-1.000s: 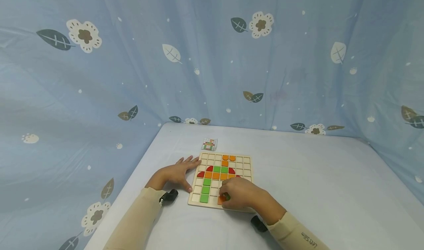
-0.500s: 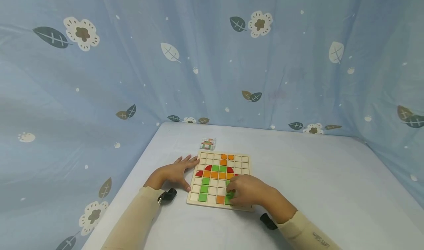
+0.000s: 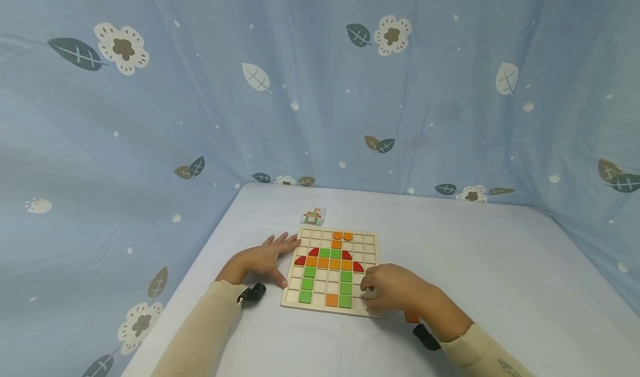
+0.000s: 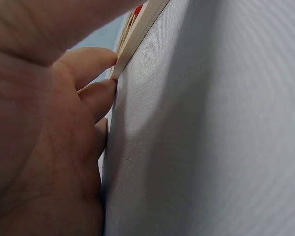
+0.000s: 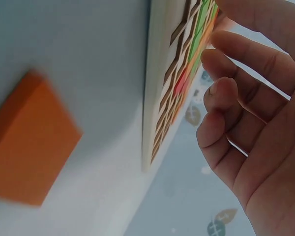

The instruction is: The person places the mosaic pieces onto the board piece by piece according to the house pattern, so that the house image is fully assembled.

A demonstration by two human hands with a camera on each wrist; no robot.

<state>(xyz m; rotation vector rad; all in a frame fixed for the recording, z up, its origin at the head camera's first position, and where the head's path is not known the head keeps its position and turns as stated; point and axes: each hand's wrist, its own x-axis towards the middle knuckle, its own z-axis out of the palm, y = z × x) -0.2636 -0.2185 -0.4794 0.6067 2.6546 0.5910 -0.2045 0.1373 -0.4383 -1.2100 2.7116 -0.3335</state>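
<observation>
A wooden grid board (image 3: 320, 298) lies on the table, with green, orange and red flat pieces in its cells. My left hand (image 3: 264, 259) lies spread at its left side; in the left wrist view fingertips (image 4: 96, 93) touch the board's edge. My right hand (image 3: 395, 285) is over the board's right edge, its fingers loosely bent. In the right wrist view nothing shows between those fingers (image 5: 221, 93). The nearest column of green squares (image 3: 346, 288) stands just left of it. A lone orange square (image 3: 332, 300) occupies the bottom row.
Beneath my right wrist, a loose orange block (image 3: 412, 316) lies on the white tabletop (image 3: 475, 266). A small picture card (image 3: 313, 216) with a coloured grid pattern lies behind the board. Blue patterned cloth (image 3: 320, 99) hangs at the back and left.
My right hand has moved right, from the bottom orange square across the green column to the board's right edge. The green column and the loose orange block are now uncovered. My left hand stays put.
</observation>
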